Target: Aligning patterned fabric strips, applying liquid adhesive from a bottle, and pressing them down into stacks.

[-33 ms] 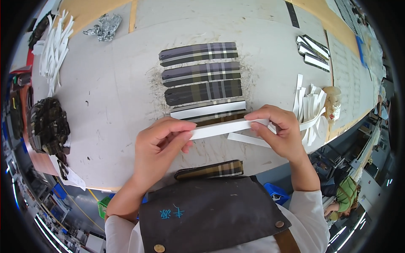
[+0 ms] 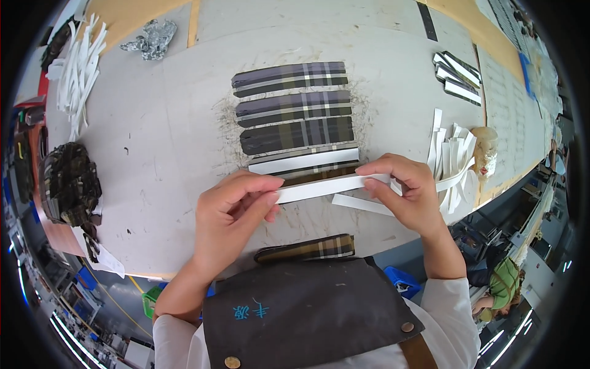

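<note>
I pinch the white strip [image 2: 326,187] at both ends, left hand [image 2: 230,215] and right hand [image 2: 402,190] each in a pressed-together grip, just above the plaid strips [image 2: 292,114] on the tabletop [image 2: 166,135]; nothing has shifted.

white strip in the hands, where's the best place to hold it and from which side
Grip the white strip at its two short ends, one from each side, as the left hand and right hand do. It is long, thin and flat, lying crosswise above the table, so pinching both ends likely keeps it straight.
</note>
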`<control>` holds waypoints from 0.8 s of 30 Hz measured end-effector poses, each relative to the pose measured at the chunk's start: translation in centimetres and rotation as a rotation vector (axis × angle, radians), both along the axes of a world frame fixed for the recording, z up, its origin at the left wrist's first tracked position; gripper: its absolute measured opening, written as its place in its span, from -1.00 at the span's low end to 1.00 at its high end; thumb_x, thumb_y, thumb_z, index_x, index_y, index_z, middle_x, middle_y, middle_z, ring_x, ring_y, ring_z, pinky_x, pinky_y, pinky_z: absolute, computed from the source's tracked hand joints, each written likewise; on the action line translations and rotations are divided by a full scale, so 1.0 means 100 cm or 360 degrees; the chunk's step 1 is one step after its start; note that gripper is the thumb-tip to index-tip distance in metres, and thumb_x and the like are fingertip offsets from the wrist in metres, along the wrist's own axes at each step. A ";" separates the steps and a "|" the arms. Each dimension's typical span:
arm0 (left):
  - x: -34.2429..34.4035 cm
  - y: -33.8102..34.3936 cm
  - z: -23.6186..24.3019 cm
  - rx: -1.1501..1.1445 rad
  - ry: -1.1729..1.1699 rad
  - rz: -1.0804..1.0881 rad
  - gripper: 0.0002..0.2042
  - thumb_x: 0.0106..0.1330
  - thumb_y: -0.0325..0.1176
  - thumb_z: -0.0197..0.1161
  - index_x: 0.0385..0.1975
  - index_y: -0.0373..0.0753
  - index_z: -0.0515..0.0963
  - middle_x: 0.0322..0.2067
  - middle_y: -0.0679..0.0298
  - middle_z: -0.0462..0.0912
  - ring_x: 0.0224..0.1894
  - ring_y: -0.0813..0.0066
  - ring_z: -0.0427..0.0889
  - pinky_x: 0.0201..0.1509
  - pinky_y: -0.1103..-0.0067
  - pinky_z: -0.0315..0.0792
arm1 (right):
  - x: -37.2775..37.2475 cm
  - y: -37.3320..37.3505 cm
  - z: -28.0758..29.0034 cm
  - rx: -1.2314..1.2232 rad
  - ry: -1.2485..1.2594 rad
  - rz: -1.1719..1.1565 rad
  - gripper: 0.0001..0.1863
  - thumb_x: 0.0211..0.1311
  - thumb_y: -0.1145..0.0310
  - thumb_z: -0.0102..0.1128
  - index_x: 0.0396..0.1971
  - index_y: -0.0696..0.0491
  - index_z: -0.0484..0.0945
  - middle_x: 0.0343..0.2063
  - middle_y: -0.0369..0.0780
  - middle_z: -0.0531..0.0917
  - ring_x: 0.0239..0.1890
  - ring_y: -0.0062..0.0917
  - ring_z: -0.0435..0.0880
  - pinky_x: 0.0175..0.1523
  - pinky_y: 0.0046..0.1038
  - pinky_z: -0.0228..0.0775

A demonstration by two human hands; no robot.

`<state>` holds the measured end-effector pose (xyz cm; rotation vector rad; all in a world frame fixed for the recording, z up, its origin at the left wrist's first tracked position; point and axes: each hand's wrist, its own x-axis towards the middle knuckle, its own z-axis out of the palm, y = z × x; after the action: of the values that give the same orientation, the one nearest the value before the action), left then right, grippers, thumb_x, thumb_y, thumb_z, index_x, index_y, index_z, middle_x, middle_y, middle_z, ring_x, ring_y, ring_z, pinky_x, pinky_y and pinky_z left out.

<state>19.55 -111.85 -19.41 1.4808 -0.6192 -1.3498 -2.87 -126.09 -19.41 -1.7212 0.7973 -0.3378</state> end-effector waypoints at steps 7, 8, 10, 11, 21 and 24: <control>0.003 0.006 -0.004 0.0089 -0.0375 0.0046 -0.82 0.19 -0.64 0.25 -0.21 -0.39 0.56 -0.37 0.28 0.58 -0.38 0.66 0.56 -0.28 0.72 0.47 | 0.008 0.002 0.002 -0.0066 0.0163 0.0018 -0.81 0.02 0.65 0.27 -0.32 0.15 0.65 -0.47 -0.22 0.63 -0.43 -0.58 0.57 -0.29 -0.60 0.34; 0.002 0.007 -0.005 0.0095 -0.0400 0.0075 -0.82 0.18 -0.64 0.26 -0.21 -0.39 0.56 -0.37 0.28 0.58 -0.38 0.67 0.55 -0.26 0.73 0.47 | 0.008 0.003 0.001 -0.0035 0.0157 -0.0008 -0.82 0.02 0.65 0.28 -0.33 0.15 0.65 -0.47 -0.22 0.64 -0.43 -0.59 0.56 -0.31 -0.60 0.34; 0.002 0.009 -0.005 0.0113 -0.0400 0.0109 -0.81 0.18 -0.64 0.27 -0.21 -0.38 0.55 -0.40 0.30 0.57 -0.39 0.68 0.54 -0.27 0.72 0.47 | 0.009 0.005 0.000 -0.0003 0.0153 -0.0035 -0.83 0.01 0.65 0.28 -0.34 0.14 0.65 -0.48 -0.23 0.64 -0.44 -0.59 0.56 -0.32 -0.61 0.33; 0.002 0.009 -0.006 0.0129 -0.0404 0.0144 -0.81 0.17 -0.64 0.27 -0.21 -0.38 0.55 -0.42 0.31 0.57 -0.40 0.69 0.54 -0.28 0.72 0.47 | 0.009 0.005 0.000 0.0018 0.0161 -0.0054 -0.83 0.01 0.65 0.29 -0.35 0.14 0.65 -0.47 -0.23 0.64 -0.44 -0.60 0.55 -0.33 -0.62 0.33; 0.007 -0.005 -0.021 -0.0015 -0.0775 0.0236 -0.72 0.15 -0.62 0.31 -0.13 -0.32 0.51 -0.49 0.34 0.55 -0.46 0.72 0.48 -0.35 0.73 0.45 | 0.019 -0.004 -0.014 -0.0189 0.0059 -0.0196 -0.86 -0.01 0.64 0.32 -0.40 0.14 0.63 -0.52 -0.29 0.61 -0.58 -0.69 0.44 -0.45 -0.67 0.29; 0.007 -0.015 -0.024 -0.0066 -0.0917 0.0264 -0.71 0.14 -0.60 0.32 -0.12 -0.29 0.50 -0.54 0.35 0.54 -0.51 0.73 0.46 -0.42 0.74 0.41 | 0.023 -0.011 -0.015 -0.0264 0.0085 -0.0258 -0.87 -0.02 0.65 0.32 -0.42 0.15 0.63 -0.54 -0.30 0.59 -0.58 -0.70 0.44 -0.44 -0.68 0.27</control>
<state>20.28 -113.38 -21.81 1.8536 -0.8546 -0.7702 -0.55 -127.14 -20.87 -1.8304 0.9736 -0.4810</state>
